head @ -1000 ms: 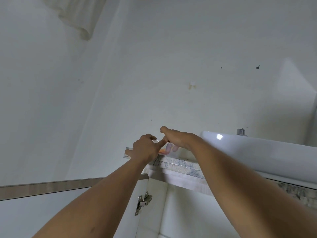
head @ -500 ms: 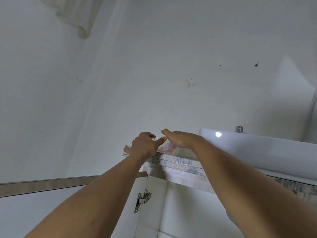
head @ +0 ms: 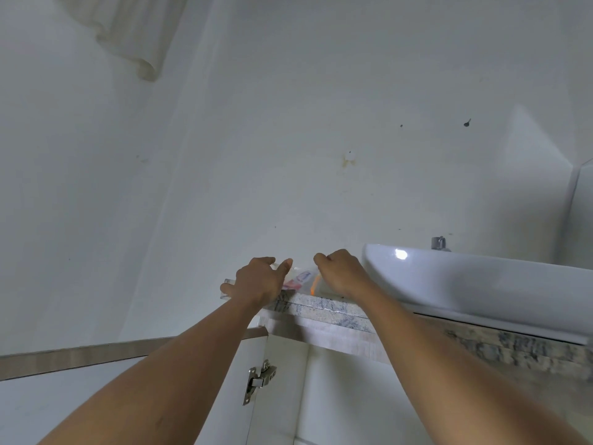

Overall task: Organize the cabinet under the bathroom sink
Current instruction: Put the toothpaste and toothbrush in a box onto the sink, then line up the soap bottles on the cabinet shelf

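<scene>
- Two hands are being shown in the head view, both just left of the sink (head: 465, 277).
- A clear packet (head: 303, 279) is being held on the countertop (head: 324, 308), beside the sink's left end.
- It is being gripped by the left hand (head: 256, 281), thumb raised, and pinched by the right hand (head: 340, 274), fingers curled.
- Below the sink, the cabinet door (head: 128, 396) is being kept open on its hinge (head: 258, 379).

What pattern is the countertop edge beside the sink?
The countertop edge is mottled grey-and-white stone; head view shows it best.
</scene>
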